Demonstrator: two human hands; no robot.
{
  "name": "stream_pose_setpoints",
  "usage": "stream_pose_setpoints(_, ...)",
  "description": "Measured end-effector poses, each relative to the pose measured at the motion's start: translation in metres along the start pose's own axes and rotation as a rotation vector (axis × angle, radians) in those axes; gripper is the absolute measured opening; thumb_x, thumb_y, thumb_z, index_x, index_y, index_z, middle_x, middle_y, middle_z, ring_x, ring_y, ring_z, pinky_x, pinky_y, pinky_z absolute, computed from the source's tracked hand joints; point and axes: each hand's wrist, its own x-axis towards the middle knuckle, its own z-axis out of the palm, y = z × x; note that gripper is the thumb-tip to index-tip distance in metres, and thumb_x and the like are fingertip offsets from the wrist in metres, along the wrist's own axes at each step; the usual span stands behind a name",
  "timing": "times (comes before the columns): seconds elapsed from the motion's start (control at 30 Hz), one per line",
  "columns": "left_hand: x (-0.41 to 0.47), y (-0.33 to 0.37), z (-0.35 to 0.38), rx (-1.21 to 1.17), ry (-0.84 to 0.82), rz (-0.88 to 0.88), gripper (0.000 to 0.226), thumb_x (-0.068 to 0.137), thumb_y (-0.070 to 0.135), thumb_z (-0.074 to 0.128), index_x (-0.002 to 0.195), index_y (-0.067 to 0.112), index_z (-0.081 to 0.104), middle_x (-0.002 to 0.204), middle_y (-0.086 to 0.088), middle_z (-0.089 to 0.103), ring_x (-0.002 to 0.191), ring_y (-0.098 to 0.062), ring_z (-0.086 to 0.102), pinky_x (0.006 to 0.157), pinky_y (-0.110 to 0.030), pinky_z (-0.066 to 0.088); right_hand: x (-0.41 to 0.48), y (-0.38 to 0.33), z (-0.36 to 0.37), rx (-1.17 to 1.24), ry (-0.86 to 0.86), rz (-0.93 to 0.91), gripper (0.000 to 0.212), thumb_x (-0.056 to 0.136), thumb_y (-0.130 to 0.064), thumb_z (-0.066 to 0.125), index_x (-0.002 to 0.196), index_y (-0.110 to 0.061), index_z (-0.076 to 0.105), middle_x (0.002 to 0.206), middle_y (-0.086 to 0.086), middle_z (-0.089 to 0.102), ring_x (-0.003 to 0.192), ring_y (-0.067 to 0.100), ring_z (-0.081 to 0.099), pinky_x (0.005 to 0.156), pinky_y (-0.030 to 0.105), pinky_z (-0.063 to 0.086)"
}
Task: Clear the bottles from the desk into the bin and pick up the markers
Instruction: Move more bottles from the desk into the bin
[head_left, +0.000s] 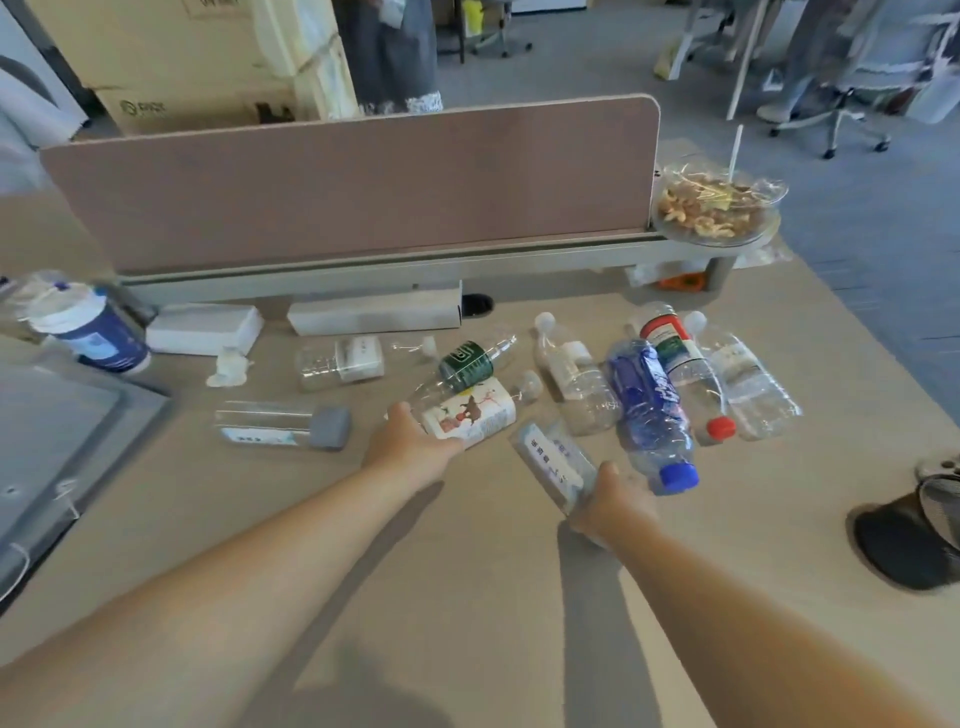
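While both hands are closed round bottles near the middle of the frame, the step in hand is judged to be the lift away from the desk (467, 597). The left hand (410, 441) is wrapped round the bottom end of the white-labelled bottle (472, 415), with the thumb on top and the fingers tucked underneath. The right hand (613, 504) is clamped on the near end of the clear flat bottle (553, 460), just right of centre. Whether either bottle is off the desk yet cannot be told.

Both grips sit at one end, so each bottle is likely to droop or swing when raised. A firmer squeeze is advised, though thin empty plastic may buckle and slip if crushed. The white-labelled bottle lies against the green-labelled bottle (467, 364) above it, so it should be drawn back toward the lower edge of the frame before it is raised. The clear flat bottle lies just beside the blue bottle (649, 415), which could be set rolling by a sideways sweep.

More bottles are spread across the middle and right of the frame, and a grey-capped bottle (280, 428) lies left of centre. No markers can be made out. The dark round thing (904, 545) at the right edge may be the bin, but this is not certain.
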Motion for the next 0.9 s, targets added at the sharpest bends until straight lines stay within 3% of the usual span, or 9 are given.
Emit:
stream_pose_setpoints(0.13,0.005,-0.006,0.002,0.037,-0.009,0.019,0.064,0.074,0.032,0.076,0.128,0.014,0.046,0.120,-0.004,0.063,0.104,-0.025,0.062,0.071,-0.025,0.045,-0.001,0.002,0.010,0.077,0.073,0.056,0.053,0.077,-0.028,0.064,0.121,-0.011,0.041,0.118,0.015,0.046,0.110,0.034,0.053,0.086,0.042,0.052)
stream_pose_setpoints(0.27,0.010,0.001,0.006,0.090,-0.008,0.081,0.061,0.075,0.032,0.072,0.130,0.018,0.048,0.121,-0.005,0.062,0.109,-0.026,0.059,0.077,-0.025,0.046,-0.008,0.008,0.007,0.132,0.050,0.042,0.051,0.075,-0.030,0.066,0.117,-0.011,0.044,0.115,0.012,0.050,0.101,0.030,0.056,0.081,0.036,0.053)
stream_pose_setpoints(0.43,0.027,0.022,0.023,0.214,0.001,0.245,0.050,0.072,0.030,0.068,0.119,0.017,0.058,0.122,-0.006,0.057,0.107,-0.027,0.059,0.077,-0.032,0.047,-0.031,0.023,-0.021,0.270,0.054,0.073,0.040,0.071,-0.028,0.071,0.096,-0.012,0.043,0.084,0.003,0.053,0.075,0.024,0.054,0.055,0.025,0.042)
stream_pose_setpoints(0.6,0.043,0.029,0.049,0.461,-0.069,0.242,0.064,0.080,0.032,0.066,0.136,0.013,0.040,0.134,-0.011,0.044,0.125,-0.032,0.046,0.100,-0.045,0.043,-0.057,0.033,-0.071,0.340,0.121,0.054,0.040,0.069,-0.024,0.073,0.099,-0.012,0.049,0.081,0.013,0.067,0.052,0.024,0.058,0.059,0.029,0.051)
stream_pose_setpoints(0.73,0.037,0.017,0.065,0.721,0.043,0.326,0.072,0.079,0.029,0.064,0.140,0.010,0.030,0.136,-0.014,0.036,0.125,-0.031,0.041,0.097,-0.044,0.039,-0.075,0.037,-0.101,0.352,0.176,0.037,0.047,0.070,-0.025,0.074,0.106,-0.014,0.046,0.076,0.010,0.065,0.052,0.023,0.058,0.052,0.028,0.049)
stream_pose_setpoints(0.9,0.033,0.013,0.083,0.809,0.091,0.302,0.084,0.076,0.030,0.071,0.142,0.009,0.023,0.141,-0.016,0.029,0.124,-0.031,0.037,0.096,-0.044,0.038,-0.091,0.050,-0.102,0.374,0.170,0.056,0.049,0.073,-0.020,0.071,0.114,-0.018,0.045,0.071,0.005,0.061,0.046,0.017,0.055,0.043,0.023,0.040)
